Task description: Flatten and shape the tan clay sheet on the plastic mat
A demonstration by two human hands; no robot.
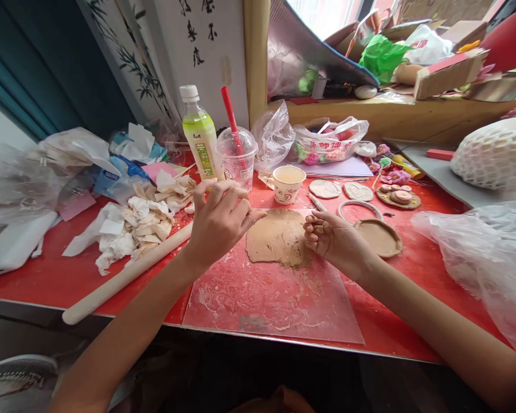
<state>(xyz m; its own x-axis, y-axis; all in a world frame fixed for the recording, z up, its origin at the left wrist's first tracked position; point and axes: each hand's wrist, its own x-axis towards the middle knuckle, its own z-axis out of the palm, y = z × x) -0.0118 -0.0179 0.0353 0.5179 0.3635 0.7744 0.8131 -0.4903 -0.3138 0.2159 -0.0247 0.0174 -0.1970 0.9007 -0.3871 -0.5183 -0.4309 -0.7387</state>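
Observation:
A flat, rolled-out slab of brown clay (275, 238) with ragged edges lies on a clear plastic sheet (266, 304) between my hands. My left hand (221, 221) hovers at the slab's left side, fingers loosely bent and thumb stretched out, holding nothing. At the slab's right edge is my right hand (337, 238), its fingers curled in and thumb over them; what they may hold is hidden. A pale stick-like tool (315, 201) shows just behind this hand; I cannot tell if they touch. A rolling pin (124, 278) lies to the left, partly behind my left forearm.
Behind the slab stand a paper cup (289, 184), a plastic cup with red straw (236, 152) and a green drink bottle (200, 135). Clay discs (325, 189), a ring (361, 205) and a rimmed clay dish (380, 238) lie right. Crumpled tissues (133, 229) lie left, plastic bags (477, 246) far right.

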